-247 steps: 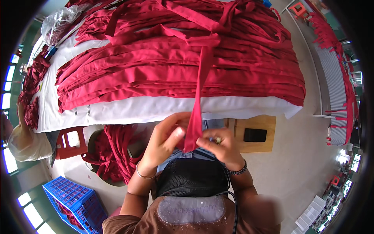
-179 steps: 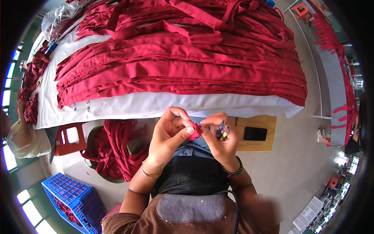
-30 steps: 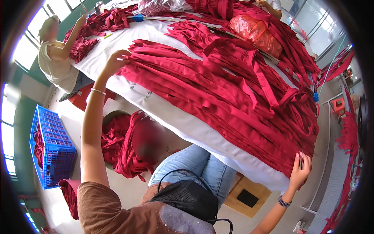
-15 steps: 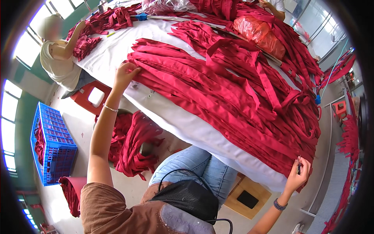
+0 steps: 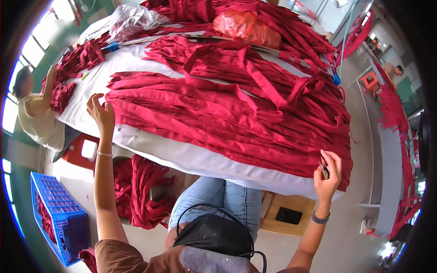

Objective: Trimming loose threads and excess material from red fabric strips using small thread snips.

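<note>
Long red fabric strips (image 5: 205,120) lie side by side in a thick layer across the white-covered table (image 5: 177,148) in front of me. My left hand (image 5: 102,113) is just off the strips' left ends, fingers apart and holding nothing. At the right end of the layer, my right hand (image 5: 330,175) is curled around a small pair of thread snips (image 5: 325,171). Its pointed tips show between the fingers, while the palm hides the rest. A looser heap of red strips (image 5: 273,93) lies behind the front layer, some of them crossing over it.
Red fabric (image 5: 141,195) hangs in a bundle below the table's left side. A blue crate (image 5: 68,218) and a red stool (image 5: 82,152) stand on the left, near a seated person (image 5: 38,111). An orange plastic bag (image 5: 248,29) lies at the back. A dark phone-like slab (image 5: 289,215) rests on a wooden stool (image 5: 268,223).
My left hand has let go of the strip ends and opened. My right hand still holds the snips, its fingers now more raised. The whole view has turned and shifted.
</note>
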`<control>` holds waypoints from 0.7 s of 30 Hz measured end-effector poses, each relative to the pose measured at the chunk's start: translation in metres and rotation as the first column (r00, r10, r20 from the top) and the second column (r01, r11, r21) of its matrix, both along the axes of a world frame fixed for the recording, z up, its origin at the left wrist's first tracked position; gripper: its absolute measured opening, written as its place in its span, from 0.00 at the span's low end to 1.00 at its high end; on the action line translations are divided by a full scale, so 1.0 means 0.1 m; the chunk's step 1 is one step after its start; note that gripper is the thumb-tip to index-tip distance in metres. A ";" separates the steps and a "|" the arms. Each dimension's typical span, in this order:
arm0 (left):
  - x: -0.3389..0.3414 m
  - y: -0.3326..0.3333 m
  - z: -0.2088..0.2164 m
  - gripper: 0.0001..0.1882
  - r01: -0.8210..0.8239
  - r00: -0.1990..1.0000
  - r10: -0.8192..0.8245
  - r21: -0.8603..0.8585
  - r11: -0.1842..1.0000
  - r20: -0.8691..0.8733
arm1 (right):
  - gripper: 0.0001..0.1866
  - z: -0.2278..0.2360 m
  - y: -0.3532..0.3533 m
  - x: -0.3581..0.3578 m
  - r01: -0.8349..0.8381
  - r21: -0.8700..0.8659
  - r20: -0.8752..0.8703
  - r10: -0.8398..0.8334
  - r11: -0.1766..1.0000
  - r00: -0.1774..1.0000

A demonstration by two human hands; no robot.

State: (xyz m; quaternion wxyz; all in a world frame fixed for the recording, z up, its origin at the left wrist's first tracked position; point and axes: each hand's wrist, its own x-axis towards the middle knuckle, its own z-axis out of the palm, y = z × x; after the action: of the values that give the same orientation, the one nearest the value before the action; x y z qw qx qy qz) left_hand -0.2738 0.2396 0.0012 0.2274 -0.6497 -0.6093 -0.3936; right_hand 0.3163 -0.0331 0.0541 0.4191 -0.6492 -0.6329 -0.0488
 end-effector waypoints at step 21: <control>0.40 -0.01 0.17 0.35 0.562 0.746 -0.664 -0.590 0.580 0.058 | 0.14 -0.37 0.10 -0.19 0.059 -0.055 0.371 -0.034 0.997 0.928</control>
State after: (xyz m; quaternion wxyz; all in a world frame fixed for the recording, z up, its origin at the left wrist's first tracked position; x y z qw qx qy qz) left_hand -0.2340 0.2382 0.0186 -0.0786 -0.8875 -0.4128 -0.1891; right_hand 0.2970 -0.0233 0.0169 0.2695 -0.6566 -0.6862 -0.1594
